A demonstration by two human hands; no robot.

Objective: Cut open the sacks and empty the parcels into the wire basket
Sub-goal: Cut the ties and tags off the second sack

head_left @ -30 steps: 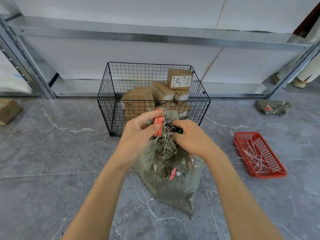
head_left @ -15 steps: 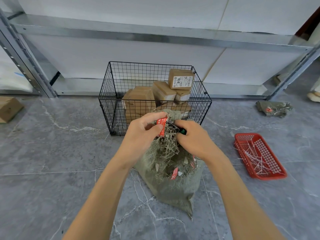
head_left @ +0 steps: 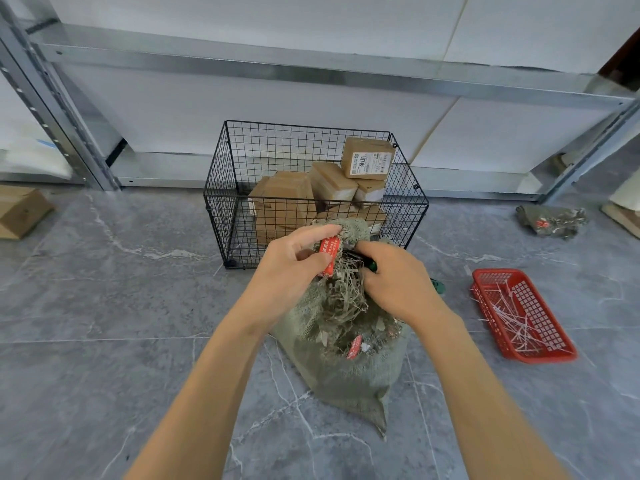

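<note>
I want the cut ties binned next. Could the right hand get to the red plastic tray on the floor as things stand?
Probably yes: the red plastic tray lies on bare floor on the right hand's own side, nothing between. But that hand is closed on a green-handled tool at the grey-green woven sack.

You can see a white shipping label (head_left: 367, 163) with a large dark character and a barcode on the topmost parcel (head_left: 367, 157), and white characters on the red tag (head_left: 328, 255) at the sack's neck, all too small to read.
</note>
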